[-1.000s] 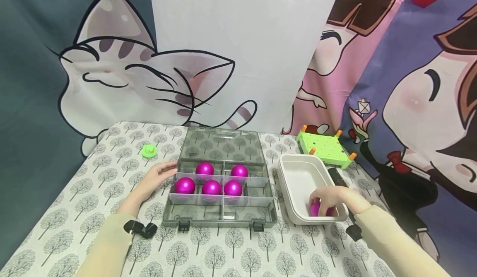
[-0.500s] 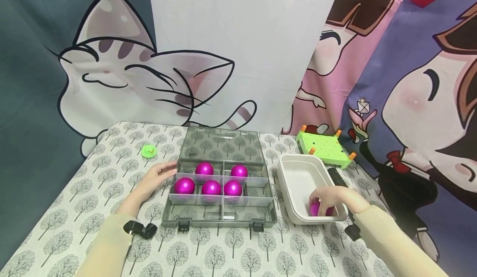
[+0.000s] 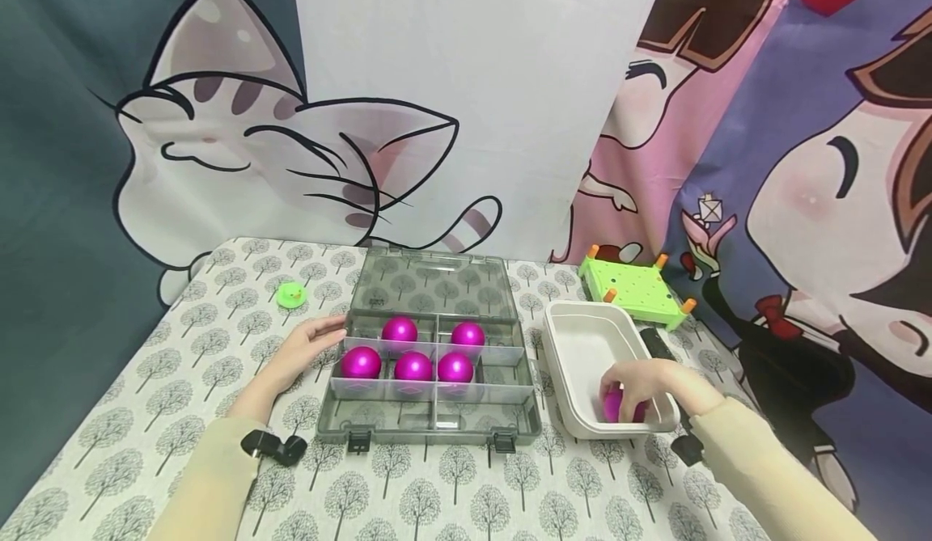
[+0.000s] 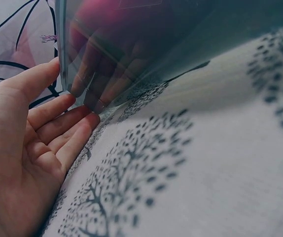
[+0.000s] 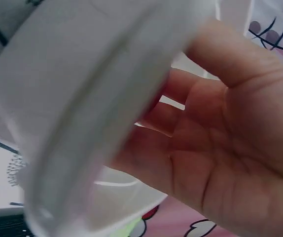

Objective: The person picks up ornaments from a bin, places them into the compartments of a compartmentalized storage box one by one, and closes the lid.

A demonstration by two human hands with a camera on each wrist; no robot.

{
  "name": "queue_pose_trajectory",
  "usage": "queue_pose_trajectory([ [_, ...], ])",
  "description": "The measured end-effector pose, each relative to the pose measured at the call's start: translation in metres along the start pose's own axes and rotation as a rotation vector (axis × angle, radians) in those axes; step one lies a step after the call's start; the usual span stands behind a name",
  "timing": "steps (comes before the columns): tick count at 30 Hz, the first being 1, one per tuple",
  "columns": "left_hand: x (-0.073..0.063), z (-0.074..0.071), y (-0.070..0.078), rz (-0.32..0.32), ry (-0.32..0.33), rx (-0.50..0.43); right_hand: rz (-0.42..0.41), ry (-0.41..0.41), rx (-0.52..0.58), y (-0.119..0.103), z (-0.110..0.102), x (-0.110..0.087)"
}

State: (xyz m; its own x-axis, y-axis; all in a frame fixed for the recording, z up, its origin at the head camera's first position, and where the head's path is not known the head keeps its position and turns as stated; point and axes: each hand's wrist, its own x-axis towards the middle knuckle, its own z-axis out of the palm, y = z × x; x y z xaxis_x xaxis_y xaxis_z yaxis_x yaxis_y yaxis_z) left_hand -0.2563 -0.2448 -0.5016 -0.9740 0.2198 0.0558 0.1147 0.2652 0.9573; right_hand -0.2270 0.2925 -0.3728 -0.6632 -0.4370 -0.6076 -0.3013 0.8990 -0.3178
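My right hand (image 3: 639, 385) reaches down into a white plastic bin (image 3: 557, 363), its fingers curled round a magenta ball (image 3: 612, 406). In the right wrist view the bin's rim (image 5: 97, 98) hides most of that ball. My left hand (image 3: 302, 347) touches the left side of a clear grey divided box (image 3: 484, 425) with loosely bent fingers, and the left wrist view shows the fingertips against its wall. Several magenta balls lie in the box: two in the back row (image 3: 400, 331), three in the middle row (image 3: 413, 369). No ball shows in its front row.
The box's see-through lid (image 3: 437, 282) lies folded back behind it. A green toy duck (image 3: 291, 295) sits at the back left. Behind the bin stands a green pegged board (image 3: 633, 286) with orange legs, and a dark object (image 3: 658, 345) lies beside the bin.
My right hand and the magenta ball in it have shifted slightly up and left inside the bin. The left hand and the box have stayed in place.
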Motion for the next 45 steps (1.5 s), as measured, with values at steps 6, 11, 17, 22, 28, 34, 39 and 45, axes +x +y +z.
queue_pose_trajectory([
  [6,0.000,0.000,0.001,-0.009,-0.004,0.002,-0.098,0.094,-0.022,-0.007,-0.018,-0.002],
  [11,0.001,0.000,0.001,0.003,0.001,0.014,-0.150,0.206,-0.043,-0.013,-0.040,-0.003],
  [17,0.001,0.001,0.002,0.004,-0.005,0.001,-0.189,0.319,-0.004,-0.025,-0.058,-0.002],
  [22,0.001,0.001,0.002,0.013,-0.005,0.008,-0.228,0.440,-0.020,-0.037,-0.061,0.008],
  [28,0.001,0.000,0.000,0.013,-0.002,0.012,-0.320,0.561,-0.022,-0.054,-0.058,0.024],
  [34,0.005,0.000,-0.006,0.004,0.001,0.023,-0.401,0.556,0.001,-0.074,-0.050,0.038],
  [39,0.004,-0.001,-0.006,-0.001,0.000,0.010,-0.421,0.509,-0.003,-0.088,-0.042,0.047],
  [45,0.001,0.000,-0.001,-0.004,-0.007,0.001,-0.414,0.428,0.002,-0.101,-0.034,0.056],
])
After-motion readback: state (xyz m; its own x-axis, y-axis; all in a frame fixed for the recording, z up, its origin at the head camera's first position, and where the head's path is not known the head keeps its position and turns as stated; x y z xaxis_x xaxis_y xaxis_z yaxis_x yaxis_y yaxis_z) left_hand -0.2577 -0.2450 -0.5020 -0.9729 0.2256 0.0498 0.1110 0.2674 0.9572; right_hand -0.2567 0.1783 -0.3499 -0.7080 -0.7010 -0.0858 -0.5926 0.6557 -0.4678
